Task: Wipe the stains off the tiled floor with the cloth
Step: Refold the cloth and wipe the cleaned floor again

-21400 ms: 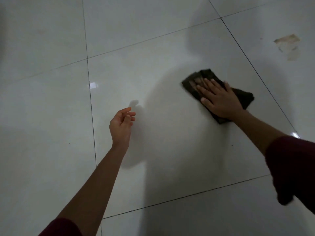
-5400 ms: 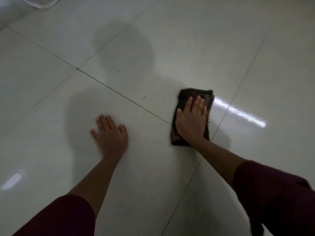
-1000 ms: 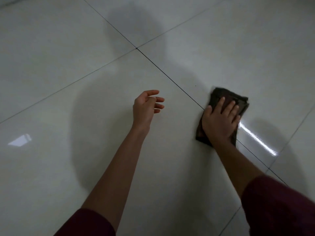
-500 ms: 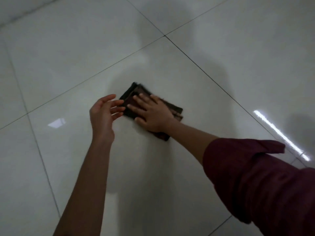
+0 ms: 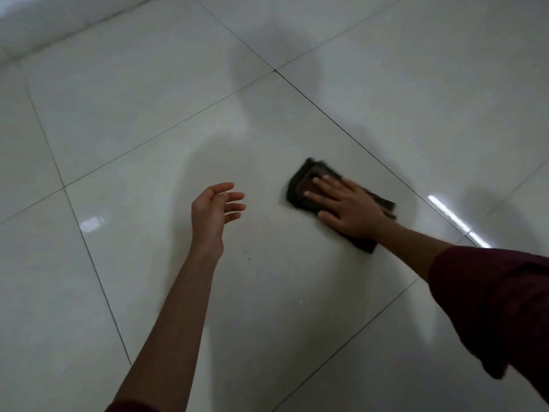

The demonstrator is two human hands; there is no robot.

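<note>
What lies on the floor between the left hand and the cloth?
Only bare tile separates the left hand from the cloth, seen in the head view.

Right hand flat, fingers straight; left hand seemingly hovering, fingers loosely curled.

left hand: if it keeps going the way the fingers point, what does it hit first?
Probably the cloth under the right hand. The left hand points right toward it across bare tile; its height above the floor is unclear.

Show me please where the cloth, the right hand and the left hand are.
cloth [image 5: 300, 185], head view, on its bare far-left corner.
right hand [image 5: 350, 208], head view, on the back of the hand.
left hand [image 5: 209, 212], head view, on the palm.
</note>
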